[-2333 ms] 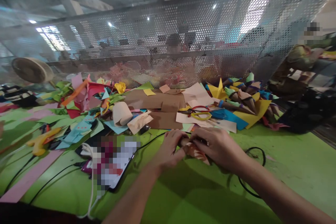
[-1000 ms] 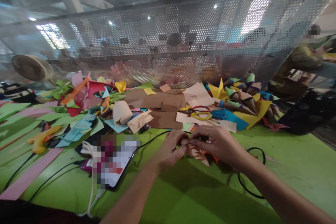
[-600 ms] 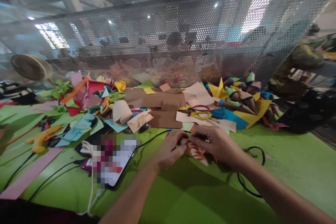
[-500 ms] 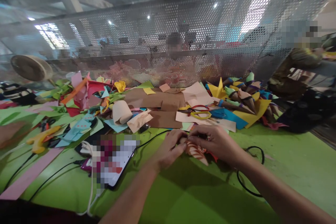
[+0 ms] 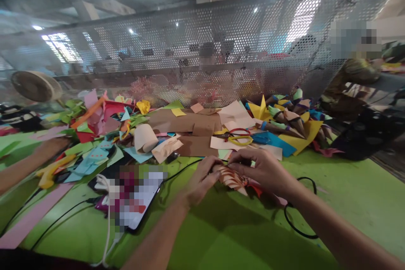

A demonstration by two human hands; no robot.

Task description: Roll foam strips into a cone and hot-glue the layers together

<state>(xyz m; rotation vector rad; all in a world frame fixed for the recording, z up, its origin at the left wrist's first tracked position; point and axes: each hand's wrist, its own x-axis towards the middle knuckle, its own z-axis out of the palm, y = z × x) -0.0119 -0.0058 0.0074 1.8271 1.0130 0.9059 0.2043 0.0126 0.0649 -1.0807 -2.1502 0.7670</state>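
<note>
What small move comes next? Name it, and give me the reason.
I'd probably have the right hand gently press the striped paper near its top edge: its fingertips are there, the left hand steadies the paper's left end, and the lower tip sticks out uncovered.

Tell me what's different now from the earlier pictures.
Another person's arm now reaches in from the left, beside the yellow tool, which has shifted slightly right. More of the pleated paper shows between the hands, and red and pink bits now show by the right hand. Left hand and right hand both stay on the paper; phone and paper roll look unmoved.
</note>
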